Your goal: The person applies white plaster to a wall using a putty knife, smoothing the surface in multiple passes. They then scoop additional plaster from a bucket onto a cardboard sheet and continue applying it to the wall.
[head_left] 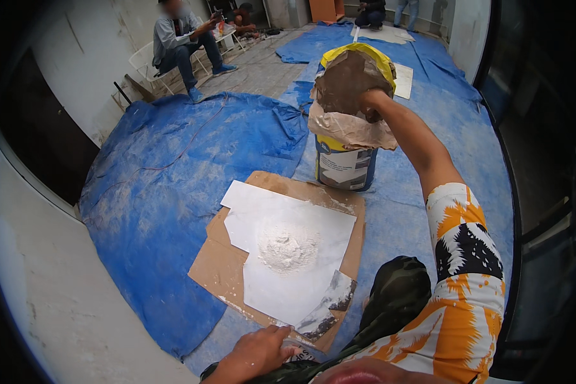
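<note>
My right arm reaches forward to an opened paper sack [344, 163] with a yellow and dark blue outside and its brown rim folded down. My right hand [372, 104] is at the sack's mouth, its fingers hidden inside. A small heap of whitish powder [288, 248] lies on a white, irregularly cut sheet [272, 294]. Beneath that sheet is a brown cardboard piece [214, 256]. My left hand [257, 353] rests near the cardboard's front edge, fingers stretched out and holding nothing that I can see.
Blue tarpaulin [173, 166] covers much of the floor. A pale wall [38, 275] runs along the left, dark-framed glass [544, 230] along the right. One person [182, 41] sits on a white chair at the back left; others are farther back. My camouflage-clad knee [400, 288] is beside the cardboard.
</note>
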